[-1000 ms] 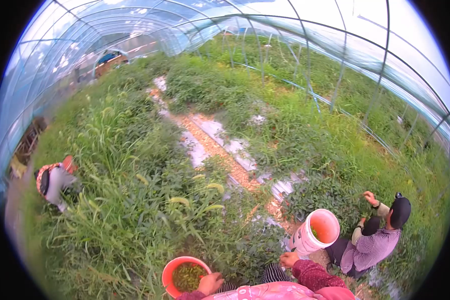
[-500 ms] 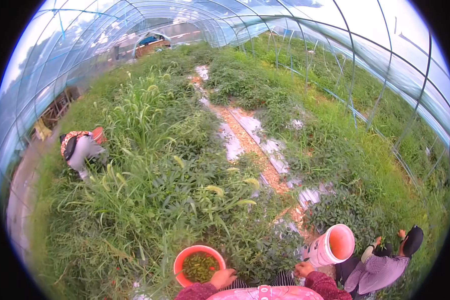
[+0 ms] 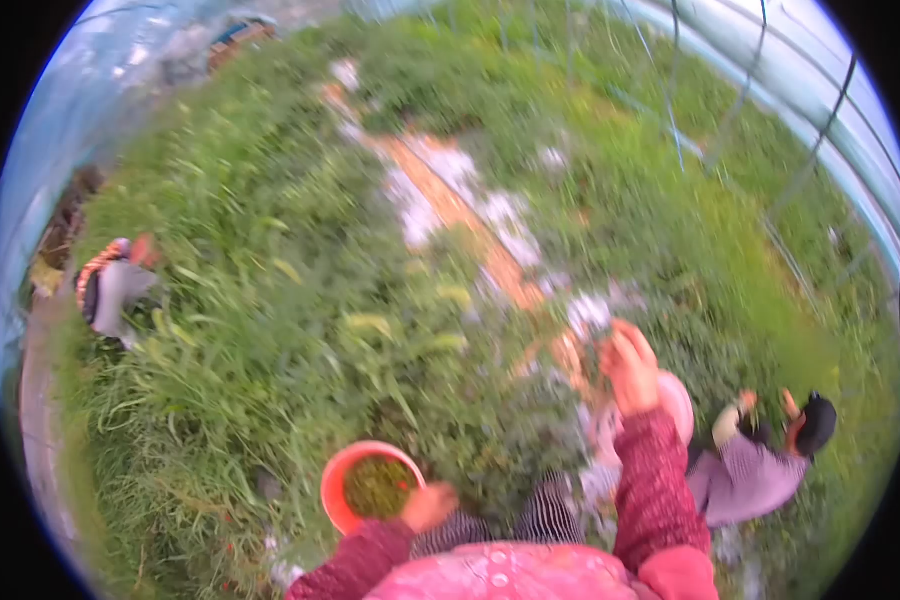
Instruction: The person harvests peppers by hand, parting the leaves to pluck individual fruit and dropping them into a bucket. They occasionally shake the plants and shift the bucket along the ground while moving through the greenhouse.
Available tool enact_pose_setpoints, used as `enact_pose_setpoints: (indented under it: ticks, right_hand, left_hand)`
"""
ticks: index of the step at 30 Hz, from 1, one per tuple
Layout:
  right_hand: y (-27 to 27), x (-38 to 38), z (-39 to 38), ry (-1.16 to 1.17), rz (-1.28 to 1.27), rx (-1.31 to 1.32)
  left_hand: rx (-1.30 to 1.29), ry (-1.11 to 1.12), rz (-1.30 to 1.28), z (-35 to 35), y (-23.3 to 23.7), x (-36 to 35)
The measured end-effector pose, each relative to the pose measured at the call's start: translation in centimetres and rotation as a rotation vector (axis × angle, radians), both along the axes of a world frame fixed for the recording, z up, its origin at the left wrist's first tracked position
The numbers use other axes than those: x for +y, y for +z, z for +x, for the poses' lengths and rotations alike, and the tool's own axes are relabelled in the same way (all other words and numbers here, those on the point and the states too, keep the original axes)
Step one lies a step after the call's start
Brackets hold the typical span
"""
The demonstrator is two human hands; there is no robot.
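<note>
My left hand [image 3: 430, 507] is at the right rim of a red bucket [image 3: 332, 490]; motion blur hides whether it touches and how its fingers are set. Green peppers [image 3: 380, 487] with a bit of red fill the lower part of that bucket. My right hand [image 3: 630, 368] is raised in front of me with fingers pinched together. Anything between its fingertips is too blurred to name. Behind my right wrist stands a second, pale pink bucket [image 3: 678, 402], partly covered by the arm. Leafy plants [image 3: 480, 440] grow before my knees.
To the right a co-worker [image 3: 755, 475] in a dark cap crouches with both hands at the plants. Another person [image 3: 115, 290] bends over at the far left. An orange-brown strip of ground [image 3: 450, 205] runs between pale sheeting. Metal hoops [image 3: 750, 75] and plastic film arch overhead.
My right hand has risen from beside the pale bucket to in front of it. My left hand stays by the red bucket. The view has tipped downward and blurred.
</note>
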State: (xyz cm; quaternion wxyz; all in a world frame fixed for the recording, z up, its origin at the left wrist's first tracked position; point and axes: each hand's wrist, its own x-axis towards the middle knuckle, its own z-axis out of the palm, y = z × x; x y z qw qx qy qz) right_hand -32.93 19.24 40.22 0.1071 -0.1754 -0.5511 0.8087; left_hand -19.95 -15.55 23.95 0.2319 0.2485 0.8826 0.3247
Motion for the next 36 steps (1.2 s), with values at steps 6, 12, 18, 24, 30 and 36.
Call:
enact_pose_setpoints:
  ticks: [6,12,18,24,30,36]
  right_hand:
    - [-13.0,-1.3,1.0,0.627,0.221,-0.338]
    - [-30.0,-0.4,9.0,0.968,0.742,-0.523]
    - [-34.2,-0.6,9.5,1.099,0.554,-0.630]
    - [-35.6,0.5,1.9,0.998,0.039,-0.542]
    - [-41.2,4.2,-2.8,0.793,0.399,-0.436]
    - [-47.0,10.5,3.8,1.197,0.913,-0.683]
  left_hand:
    - [-0.237,0.219,0.048,-5.0,-2.9,7.1]
    - [-0.392,0.370,0.068,-12.5,-10.6,13.2]
    - [-0.019,0.389,-0.189,-20.1,-19.3,16.2]
    - [-0.185,0.135,-0.293,-16.4,-28.9,17.4]
    - [-0.332,-0.007,-0.292,-8.3,-31.4,22.3]
    - [-0.468,-0.119,-0.381,-4.9,-30.2,24.6]
